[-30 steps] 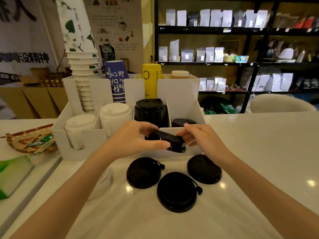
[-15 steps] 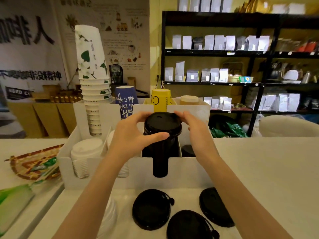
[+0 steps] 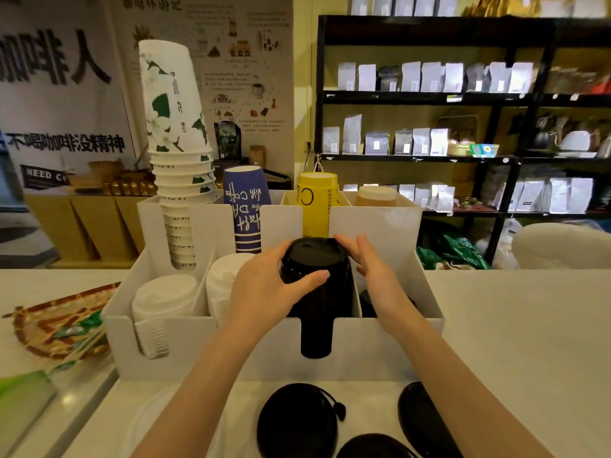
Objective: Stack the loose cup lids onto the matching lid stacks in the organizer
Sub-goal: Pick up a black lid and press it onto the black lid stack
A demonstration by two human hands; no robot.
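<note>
"coffee" upside down on the blue cup (image 3: 246, 209); "need c" on the dark wall sign (image 3: 43, 176)

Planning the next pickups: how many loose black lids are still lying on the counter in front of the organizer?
3: left lid with its dangling plug, middle lid at the bottom edge, right lid near the right forearm. More may lie below the frame or under the arms.

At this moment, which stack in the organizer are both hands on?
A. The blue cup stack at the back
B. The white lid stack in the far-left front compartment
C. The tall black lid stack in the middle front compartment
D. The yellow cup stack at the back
C: the left hand and right hand flank the top of the tall black lid stack in the organizer.
</note>
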